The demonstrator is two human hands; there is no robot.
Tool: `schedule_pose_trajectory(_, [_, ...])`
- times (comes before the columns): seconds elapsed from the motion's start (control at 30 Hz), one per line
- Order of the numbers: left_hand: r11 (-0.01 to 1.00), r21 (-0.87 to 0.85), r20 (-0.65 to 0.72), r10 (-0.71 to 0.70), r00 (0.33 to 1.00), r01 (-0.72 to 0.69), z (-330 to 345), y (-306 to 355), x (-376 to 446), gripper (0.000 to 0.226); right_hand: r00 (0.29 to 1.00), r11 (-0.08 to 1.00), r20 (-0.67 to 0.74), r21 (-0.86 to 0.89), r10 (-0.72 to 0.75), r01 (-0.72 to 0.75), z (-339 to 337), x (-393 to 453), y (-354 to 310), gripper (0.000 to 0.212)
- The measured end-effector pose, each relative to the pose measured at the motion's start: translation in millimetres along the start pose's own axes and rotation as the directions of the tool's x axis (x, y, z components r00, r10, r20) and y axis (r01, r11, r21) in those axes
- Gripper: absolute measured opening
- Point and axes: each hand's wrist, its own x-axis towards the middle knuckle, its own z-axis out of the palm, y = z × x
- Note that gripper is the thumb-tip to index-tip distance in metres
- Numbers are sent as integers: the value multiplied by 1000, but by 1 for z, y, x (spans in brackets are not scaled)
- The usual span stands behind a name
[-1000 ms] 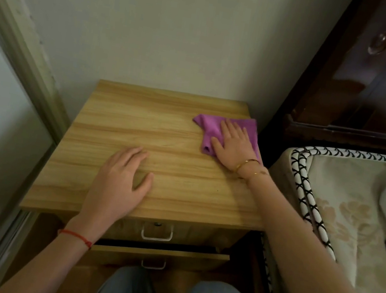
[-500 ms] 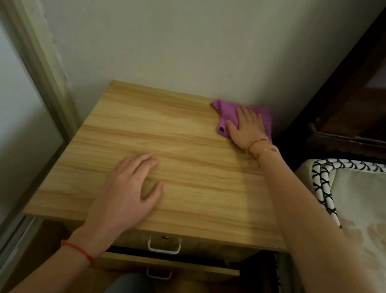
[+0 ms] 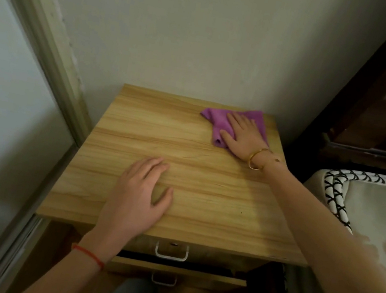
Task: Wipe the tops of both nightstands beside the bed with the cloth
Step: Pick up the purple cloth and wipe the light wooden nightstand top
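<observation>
A light wooden nightstand (image 3: pixel 207 174) stands against the wall in front of me. A purple cloth (image 3: pixel 216 122) lies crumpled at its back right corner. My right hand (image 3: pixel 242 136) presses flat on the cloth, covering most of it, a gold bangle on the wrist. My left hand (image 3: pixel 139 196) rests palm down on the bare front left part of the top, fingers spread, holding nothing. A red string circles that wrist.
The bed's mattress (image 3: pixel 367 214) with a black-and-white corded edge lies close on the right, under a dark wooden headboard (image 3: pixel 371 112). A window frame (image 3: pixel 38 43) runs along the left. Two drawers with metal handles (image 3: pixel 171 251) sit below the top, the lower one slightly pulled out.
My right hand slid the cloth from the middle right of the top to the back right corner, then slightly leftward. The left hand stayed in place.
</observation>
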Motion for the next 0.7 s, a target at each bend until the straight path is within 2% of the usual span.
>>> schedule_pose_trajectory(0.03, [1000,8,-3,2,1000,-2,1,0,1,58,1000,1000,2,1,0,0,-2,2,4,64])
schedule_pose_trajectory(0.17, [1000,3,-1,7,1000,-7,1,-2,1,58,983,983,-22,-16,181,-181,-13,11,21,65])
schedule_pose_trajectory(0.2, [1000,0,-5,2,1000,-2,1,-2,1,58,987,987,-26,-19,161,-162,-11,10,11,65])
schedule_pose_trajectory(0.33, [1000,18,-18,2,1000,-1,3,-1,0,58,988,988,-40,27,-151,152,10,-16,-40,64])
schedule_pose_trajectory(0.37, [1000,20,-23,8,1000,-8,2,-1,1,58,984,984,-45,31,-172,174,9,-19,-36,64])
schedule_pose_trajectory(0.4, [1000,21,-27,14,1000,-13,2,-1,1,57,990,990,-41,35,-134,136,5,-17,-26,64])
schedule_pose_trajectory(0.5, [999,31,-35,25,999,-24,1,-2,1,55,991,991,25,15,132,-132,-9,-9,8,65])
schedule_pose_trajectory(0.53, [999,34,-41,33,999,-32,1,-2,1,54,986,986,36,-3,164,-164,-11,-10,10,65])
schedule_pose_trajectory(0.6, [998,47,-49,48,998,-46,1,-3,1,52,995,995,-3,-5,95,-95,-8,-22,-8,65])
schedule_pose_trajectory(0.7, [996,75,-59,52,997,-48,3,-5,0,52,990,989,-22,45,-139,140,1,-72,-39,68])
